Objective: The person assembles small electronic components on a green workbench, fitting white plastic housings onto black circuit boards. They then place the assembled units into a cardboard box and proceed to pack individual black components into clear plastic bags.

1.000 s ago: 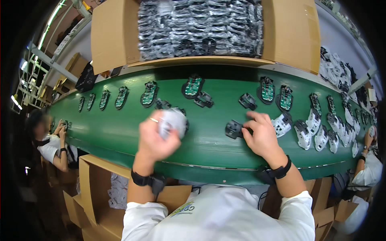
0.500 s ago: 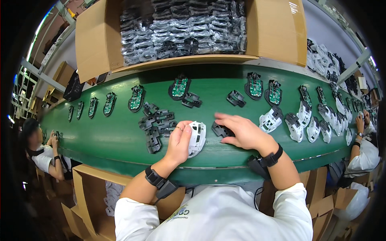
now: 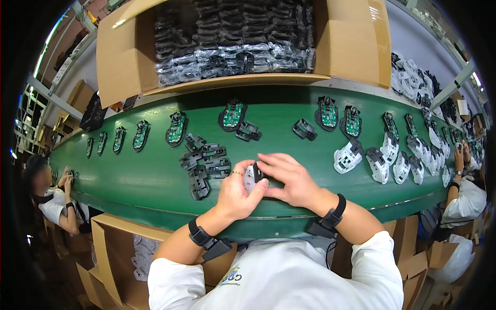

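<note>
Over the near side of the green work surface, my left hand (image 3: 235, 197) is closed round a white mouse shell (image 3: 250, 181), with its thumb along the near end. My right hand (image 3: 290, 181) meets it from the other side, its fingers closed on a black plastic part (image 3: 257, 172) set against the shell. The fingers hide much of both pieces, so how far they fit together does not show. Left of my hands lies a cluster of loose black plastic parts (image 3: 199, 182). Two more, including one black bracket (image 3: 304, 129), sit farther back.
Mouse bases with green circuit boards (image 3: 232, 114) stand in a row along the green table (image 3: 119, 173). White shells with black parts (image 3: 347, 156) gather at right. A cardboard box (image 3: 237, 80) of bagged parts stands behind. Other people (image 3: 64, 209) work at both ends.
My right hand has carried the black plastic part left to the white shell. The shell has turned in my left hand, and both hands now meet on it.
</note>
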`<state>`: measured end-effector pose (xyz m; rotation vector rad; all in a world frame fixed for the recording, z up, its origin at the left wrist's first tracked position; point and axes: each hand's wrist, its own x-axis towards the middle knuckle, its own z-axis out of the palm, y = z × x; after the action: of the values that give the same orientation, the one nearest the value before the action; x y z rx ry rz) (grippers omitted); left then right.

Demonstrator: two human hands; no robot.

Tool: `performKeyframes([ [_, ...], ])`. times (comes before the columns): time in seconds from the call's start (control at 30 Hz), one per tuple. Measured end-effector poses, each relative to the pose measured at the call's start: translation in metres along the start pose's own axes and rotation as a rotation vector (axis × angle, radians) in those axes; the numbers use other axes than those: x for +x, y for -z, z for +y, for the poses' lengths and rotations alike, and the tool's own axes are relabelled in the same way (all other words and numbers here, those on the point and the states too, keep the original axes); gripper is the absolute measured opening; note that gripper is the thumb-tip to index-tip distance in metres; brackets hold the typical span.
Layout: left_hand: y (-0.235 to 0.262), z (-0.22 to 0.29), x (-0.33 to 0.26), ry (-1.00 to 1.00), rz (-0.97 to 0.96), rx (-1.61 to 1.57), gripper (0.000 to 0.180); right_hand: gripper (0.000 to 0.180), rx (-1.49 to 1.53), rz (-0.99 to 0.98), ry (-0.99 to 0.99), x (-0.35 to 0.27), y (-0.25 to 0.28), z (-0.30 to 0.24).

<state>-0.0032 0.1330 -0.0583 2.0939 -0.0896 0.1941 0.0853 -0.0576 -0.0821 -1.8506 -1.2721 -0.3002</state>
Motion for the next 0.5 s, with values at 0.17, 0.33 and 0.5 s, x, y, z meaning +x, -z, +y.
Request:
performKeyframes([
  [0.17, -0.001, 0.007, -0.001, -0.091, -0.058, 0.126, 0.089, 0.053, 0.438, -0.205, -0.37, 0.001, -0.005, -0.003],
  [0.33, 0.002, -0.002, 0.003, -0.145, 0.059, 0.036, 0.053, 0.052, 0.439, -0.089, -0.342, 0.006, -0.006, -0.018],
  [0.5, 0.011, -0.006, 0.002, 0.12, 0.082, -0.491, 0.017, 0.037, 0.872, -0.107, -0.535, -0.002, 0.002, -0.005],
])
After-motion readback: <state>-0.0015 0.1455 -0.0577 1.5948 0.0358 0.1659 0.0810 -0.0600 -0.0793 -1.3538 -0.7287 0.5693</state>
